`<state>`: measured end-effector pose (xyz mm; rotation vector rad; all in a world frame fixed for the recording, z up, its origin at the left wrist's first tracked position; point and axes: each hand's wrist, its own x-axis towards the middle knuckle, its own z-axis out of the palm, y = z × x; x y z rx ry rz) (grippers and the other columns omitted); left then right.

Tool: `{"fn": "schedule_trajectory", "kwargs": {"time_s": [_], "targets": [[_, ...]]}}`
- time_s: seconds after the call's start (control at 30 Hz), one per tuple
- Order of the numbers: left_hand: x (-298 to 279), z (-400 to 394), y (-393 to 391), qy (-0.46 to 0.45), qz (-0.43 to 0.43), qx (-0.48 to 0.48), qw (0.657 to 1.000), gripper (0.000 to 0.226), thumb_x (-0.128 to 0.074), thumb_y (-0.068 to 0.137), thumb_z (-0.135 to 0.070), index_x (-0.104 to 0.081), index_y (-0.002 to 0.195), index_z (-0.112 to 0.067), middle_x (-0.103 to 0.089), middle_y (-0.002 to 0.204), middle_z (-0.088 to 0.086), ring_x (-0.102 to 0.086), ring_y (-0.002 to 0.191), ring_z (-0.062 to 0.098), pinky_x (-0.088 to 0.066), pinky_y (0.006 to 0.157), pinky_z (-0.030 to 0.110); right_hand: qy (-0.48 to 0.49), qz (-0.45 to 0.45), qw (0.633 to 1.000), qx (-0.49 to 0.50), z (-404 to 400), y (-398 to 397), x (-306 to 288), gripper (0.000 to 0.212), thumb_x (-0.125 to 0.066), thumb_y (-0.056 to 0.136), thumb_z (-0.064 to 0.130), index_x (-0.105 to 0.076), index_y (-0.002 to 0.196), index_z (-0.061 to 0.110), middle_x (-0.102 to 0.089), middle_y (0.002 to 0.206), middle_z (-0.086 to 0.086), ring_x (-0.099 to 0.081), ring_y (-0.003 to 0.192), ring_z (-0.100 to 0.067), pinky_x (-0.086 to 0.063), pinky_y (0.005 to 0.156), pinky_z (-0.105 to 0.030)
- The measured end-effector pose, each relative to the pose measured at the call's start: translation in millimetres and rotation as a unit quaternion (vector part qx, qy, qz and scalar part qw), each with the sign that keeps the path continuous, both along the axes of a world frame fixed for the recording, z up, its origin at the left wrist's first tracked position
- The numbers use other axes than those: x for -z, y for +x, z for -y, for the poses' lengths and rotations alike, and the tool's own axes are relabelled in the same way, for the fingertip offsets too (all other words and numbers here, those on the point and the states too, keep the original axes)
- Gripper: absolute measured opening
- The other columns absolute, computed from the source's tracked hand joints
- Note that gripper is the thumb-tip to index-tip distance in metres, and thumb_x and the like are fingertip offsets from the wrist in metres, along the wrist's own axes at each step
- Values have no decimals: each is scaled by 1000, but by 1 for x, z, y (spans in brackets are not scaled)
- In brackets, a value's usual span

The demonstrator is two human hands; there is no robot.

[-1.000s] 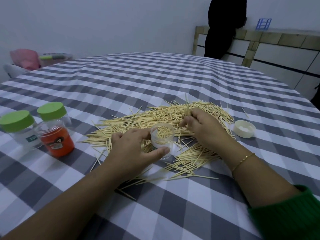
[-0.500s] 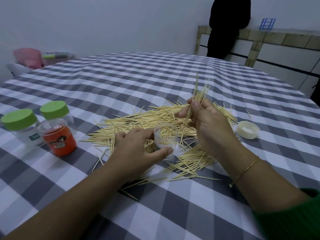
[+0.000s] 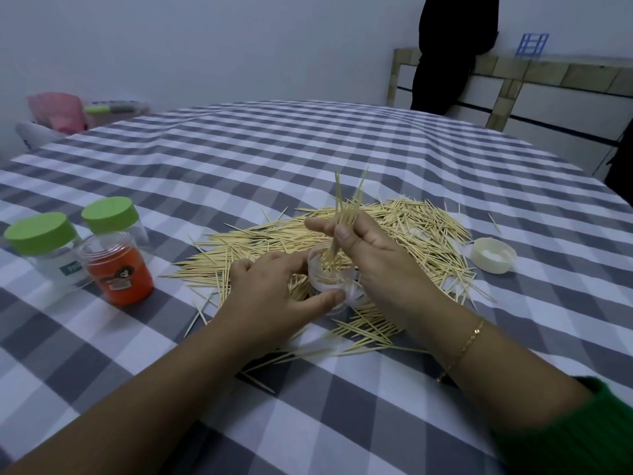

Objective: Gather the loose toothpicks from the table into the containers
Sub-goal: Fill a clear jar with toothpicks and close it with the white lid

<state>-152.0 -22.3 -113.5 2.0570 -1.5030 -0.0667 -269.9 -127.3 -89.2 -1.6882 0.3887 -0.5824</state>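
A wide heap of loose toothpicks (image 3: 421, 234) lies on the checked tablecloth in front of me. In the middle of it stands a small clear container (image 3: 328, 282) with some toothpicks inside. My left hand (image 3: 270, 296) grips its side with thumb and fingers. My right hand (image 3: 373, 255) pinches a bunch of toothpicks (image 3: 346, 214) upright, their lower ends inside the container's mouth and their tips fanning out above my fingers.
A white lid (image 3: 493, 255) lies upside down to the right of the heap. At the left stand an open orange jar (image 3: 114, 269) and two green-capped jars (image 3: 41, 248) (image 3: 111, 214). A person in black (image 3: 452, 49) stands by the far counter.
My right hand picked a bunch of toothpicks off the heap, raised it, then brought it left and down into the container's mouth. My left hand stayed on the container.
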Motion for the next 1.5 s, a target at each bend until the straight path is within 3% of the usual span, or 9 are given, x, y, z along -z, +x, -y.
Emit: {"fn": "schedule_trajectory", "kwargs": {"time_s": [0.2,0.3,0.47,0.6,0.67,0.73,0.87,1.27,1.5], "targets": [[-1,-1,-1,-6,-1,4,1000,31,-30,58,-81,-38,83,-66,-46,86,-39,-34,96,-12,-12,76,25,46,-11,998,-31,0,-2,0,17,-41,100,18,-58,99,18,-64,104,23,-56,91,18,-47,71,-8],[-2,-1,-1,-5,-6,4,1000,32,-30,58,-81,-39,83,-63,-44,85,-41,-35,96,-11,-12,77,25,91,-7,995,-48,-1,-5,-3,17,-40,99,16,-57,103,17,-68,83,10,-64,71,-4,-52,63,-20],[-1,-1,0,4,3,-2,1000,41,-28,56,-83,-39,91,-64,-44,92,-37,-32,99,-11,-11,78,23,2,-61,998,-13,6,-9,-2,22,-42,99,28,-62,108,25,-64,108,7,-61,102,-13,-48,87,-31],[-3,-3,-1,4,-7,-3,1000,43,-33,56,-83,-43,92,-62,-40,92,-41,-31,96,-14,-9,78,20,-85,-90,992,28,14,-15,-11,31,-35,98,41,-59,118,35,-56,115,24,-48,103,12,-38,81,-14],[-5,-4,-3,9,-23,4,1000,29,-43,61,-77,-42,86,-62,-38,88,-43,-29,91,-24,-9,76,19,-127,-101,984,69,22,-18,-13,28,-39,100,31,-57,121,31,-55,117,20,-50,108,4,-40,92,-19],[-6,-4,-4,13,-28,8,999,27,-45,62,-74,-42,85,-60,-37,88,-43,-26,91,-29,-9,77,19,-250,-199,942,107,33,-20,-9,30,-42,99,22,-54,125,32,-50,119,17,-42,122,-8,-28,108,-36],[-4,-2,-3,7,-15,2,1000,40,-33,53,-82,-43,86,-61,-40,87,-44,-25,94,-31,-9,77,20,-429,-380,815,77,47,-21,5,53,-45,90,23,-35,142,32,-35,146,9,-21,135,-12,-10,109,-44],[-3,-2,-2,3,-12,-1,1000,37,-35,54,-81,-45,82,-58,-37,87,-47,-19,94,-38,-9,76,18,-591,-376,693,168,46,-9,22,23,-41,96,22,-60,109,20,-54,113,-1,-38,112,-24,-25,91,-45],[-6,-4,-3,8,-14,-4,1000,40,-31,52,-82,-42,83,-60,-36,89,-45,-29,88,-21,-8,76,18,-592,-381,690,169,46,-7,25,27,-36,97,19,-59,111,17,-51,113,-3,-37,112,-25,-25,90,-45]]}}
